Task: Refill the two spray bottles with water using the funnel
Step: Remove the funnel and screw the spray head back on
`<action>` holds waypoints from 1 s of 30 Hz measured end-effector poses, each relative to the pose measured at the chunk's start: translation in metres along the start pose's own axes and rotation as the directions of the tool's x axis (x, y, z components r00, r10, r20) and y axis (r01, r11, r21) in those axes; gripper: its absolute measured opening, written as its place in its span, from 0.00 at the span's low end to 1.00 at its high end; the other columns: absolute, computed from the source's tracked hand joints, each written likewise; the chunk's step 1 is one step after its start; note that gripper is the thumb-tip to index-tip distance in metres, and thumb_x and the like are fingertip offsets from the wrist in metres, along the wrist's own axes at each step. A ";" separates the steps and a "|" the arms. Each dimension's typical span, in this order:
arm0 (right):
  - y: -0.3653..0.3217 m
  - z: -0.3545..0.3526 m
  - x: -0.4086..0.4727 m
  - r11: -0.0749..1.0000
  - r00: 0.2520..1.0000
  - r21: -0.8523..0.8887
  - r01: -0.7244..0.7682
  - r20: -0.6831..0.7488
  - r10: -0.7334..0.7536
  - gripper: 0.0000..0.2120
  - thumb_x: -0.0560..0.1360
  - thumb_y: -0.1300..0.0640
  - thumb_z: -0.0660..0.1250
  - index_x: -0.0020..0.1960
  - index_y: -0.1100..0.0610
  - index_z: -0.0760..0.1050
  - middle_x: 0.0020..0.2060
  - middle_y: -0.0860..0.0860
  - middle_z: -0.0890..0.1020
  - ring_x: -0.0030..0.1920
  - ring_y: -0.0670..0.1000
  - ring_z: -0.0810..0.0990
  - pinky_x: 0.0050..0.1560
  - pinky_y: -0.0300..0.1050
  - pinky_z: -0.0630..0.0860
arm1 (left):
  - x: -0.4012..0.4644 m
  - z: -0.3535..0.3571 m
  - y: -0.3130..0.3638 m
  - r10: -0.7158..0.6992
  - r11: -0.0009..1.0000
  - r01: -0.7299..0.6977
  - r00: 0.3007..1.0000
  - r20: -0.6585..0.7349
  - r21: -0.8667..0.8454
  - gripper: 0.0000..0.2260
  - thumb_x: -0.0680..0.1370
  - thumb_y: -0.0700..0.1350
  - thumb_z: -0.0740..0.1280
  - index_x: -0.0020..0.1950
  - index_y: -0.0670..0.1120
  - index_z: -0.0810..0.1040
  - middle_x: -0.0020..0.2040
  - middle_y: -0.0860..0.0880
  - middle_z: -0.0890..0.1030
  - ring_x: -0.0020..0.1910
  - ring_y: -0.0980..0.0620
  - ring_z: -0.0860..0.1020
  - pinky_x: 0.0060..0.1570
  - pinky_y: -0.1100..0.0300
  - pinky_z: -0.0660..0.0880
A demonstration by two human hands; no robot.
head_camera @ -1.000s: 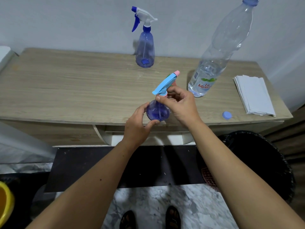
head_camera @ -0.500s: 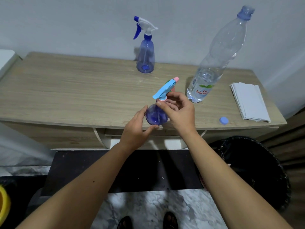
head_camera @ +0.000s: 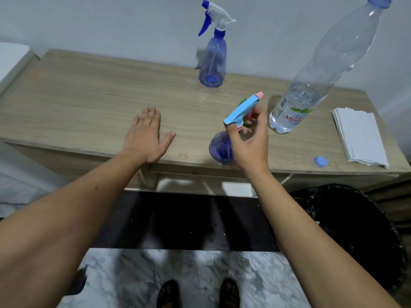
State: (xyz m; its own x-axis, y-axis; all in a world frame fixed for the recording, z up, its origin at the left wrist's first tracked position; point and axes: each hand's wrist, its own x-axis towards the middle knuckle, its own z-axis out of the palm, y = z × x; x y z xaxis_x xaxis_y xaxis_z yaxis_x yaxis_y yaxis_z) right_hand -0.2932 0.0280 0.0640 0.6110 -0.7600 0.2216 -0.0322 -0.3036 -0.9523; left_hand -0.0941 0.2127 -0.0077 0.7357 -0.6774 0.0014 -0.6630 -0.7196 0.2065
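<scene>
The right hand (head_camera: 249, 141) pinches the light, slippery spray bottle (head_camera: 220, 150) at its neck, the firmest hold; the left hand (head_camera: 144, 134) lies open on the counter (head_camera: 89, 103).

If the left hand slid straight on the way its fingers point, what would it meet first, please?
Probably nothing: the left hand points across bare table toward the wall; the tall spray bottle stands off right.

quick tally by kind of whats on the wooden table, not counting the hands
spray bottles: 2, the round spray bottle by the right hand and the tall spray bottle at the back
water bottle: 1
blue cap: 1, loose
stack of white napkins: 1
something green behind the right hand: 1, mostly hidden
total: 6
</scene>
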 end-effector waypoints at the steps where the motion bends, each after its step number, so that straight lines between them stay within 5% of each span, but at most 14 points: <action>1: 0.002 0.001 0.001 1.000 1.000 0.006 -0.001 0.013 0.001 0.30 0.75 0.56 0.74 0.74 0.58 0.69 0.63 0.50 0.77 0.57 0.47 0.81 0.62 0.55 0.81 | 0.000 0.002 -0.002 -0.022 1.000 0.021 1.000 0.022 0.022 0.44 0.80 0.69 0.44 0.86 0.38 0.51 0.86 0.40 0.52 0.86 0.42 0.49 0.84 0.45 0.47; 6: 0.007 0.008 0.005 0.999 0.996 -0.020 0.034 0.086 -0.033 0.33 0.78 0.56 0.74 0.79 0.60 0.68 0.63 0.59 0.73 0.44 0.41 0.79 0.52 0.37 0.78 | -0.001 0.005 0.001 -0.053 0.997 0.051 0.998 0.035 0.062 0.43 0.80 0.69 0.40 0.86 0.40 0.46 0.87 0.42 0.47 0.86 0.45 0.45 0.84 0.47 0.43; 10: -0.002 0.018 0.008 0.965 0.965 0.189 -0.181 0.226 0.136 0.29 0.78 0.48 0.73 0.72 0.63 0.73 0.52 0.59 0.79 0.45 0.53 0.83 0.59 0.58 0.82 | 0.000 0.004 0.003 -0.063 0.996 0.060 0.997 0.048 0.060 0.44 0.79 0.68 0.40 0.86 0.41 0.46 0.87 0.43 0.48 0.86 0.46 0.45 0.84 0.48 0.43; 13: -0.010 0.025 0.010 0.942 0.931 0.211 -0.260 0.314 0.186 0.16 0.79 0.46 0.68 0.59 0.57 0.78 0.44 0.52 0.79 0.40 0.49 0.81 0.49 0.55 0.79 | 0.000 0.005 0.002 -0.073 0.996 0.070 0.996 0.047 0.053 0.44 0.79 0.68 0.41 0.87 0.41 0.47 0.87 0.44 0.48 0.86 0.47 0.46 0.84 0.48 0.43; 15: -0.009 0.030 0.010 0.941 0.911 0.188 -0.282 0.362 0.200 0.19 0.80 0.42 0.65 0.54 0.58 0.78 0.39 0.54 0.76 0.35 0.48 0.77 0.44 0.52 0.76 | 0.000 0.006 0.003 -0.078 0.996 0.076 0.996 0.037 0.053 0.44 0.78 0.68 0.41 0.87 0.41 0.48 0.87 0.44 0.49 0.86 0.48 0.46 0.84 0.48 0.43; 17: -0.008 0.034 0.008 0.904 0.863 0.202 -0.376 0.431 0.263 0.25 0.80 0.42 0.62 0.58 0.65 0.76 0.42 0.60 0.79 0.31 0.52 0.79 0.38 0.50 0.79 | 0.000 0.007 0.004 -0.084 0.995 0.082 0.996 0.033 0.056 0.44 0.78 0.68 0.41 0.87 0.42 0.47 0.87 0.45 0.49 0.86 0.48 0.45 0.84 0.48 0.42; 21: -0.004 0.036 0.010 0.835 0.783 0.218 -0.506 0.521 0.339 0.21 0.84 0.44 0.59 0.62 0.62 0.76 0.56 0.60 0.82 0.31 0.55 0.84 0.36 0.50 0.81 | 0.001 0.008 0.004 -0.090 0.994 0.088 0.996 0.029 0.059 0.42 0.79 0.67 0.42 0.87 0.42 0.47 0.87 0.45 0.48 0.86 0.49 0.45 0.84 0.49 0.41; 27: 0.000 0.037 0.014 0.828 0.691 0.071 -0.556 0.592 0.414 0.30 0.89 0.46 0.50 0.64 0.72 0.75 0.35 0.55 0.84 0.27 0.56 0.82 0.31 0.45 0.80 | 0.002 0.011 0.003 -0.087 0.994 0.086 0.996 0.019 0.067 0.42 0.79 0.67 0.43 0.87 0.42 0.47 0.87 0.45 0.49 0.86 0.49 0.46 0.84 0.48 0.43; 30: 0.005 0.041 0.013 0.850 0.700 0.060 -0.523 0.599 0.389 0.25 0.89 0.48 0.53 0.66 0.70 0.73 0.52 0.60 0.84 0.27 0.55 0.82 0.31 0.46 0.81 | 0.003 0.011 0.002 -0.085 0.994 0.084 0.996 0.019 0.064 0.43 0.79 0.67 0.43 0.87 0.42 0.47 0.87 0.45 0.48 0.86 0.49 0.45 0.84 0.49 0.42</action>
State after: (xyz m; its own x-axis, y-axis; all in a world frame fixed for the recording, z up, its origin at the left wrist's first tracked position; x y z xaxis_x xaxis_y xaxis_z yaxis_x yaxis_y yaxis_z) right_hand -0.2529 0.0401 0.0537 0.8890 -0.3060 -0.3407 -0.2996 0.1741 -0.9381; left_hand -0.0943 0.2079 -0.0178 0.7869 -0.6161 -0.0346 -0.6063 -0.7823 0.1426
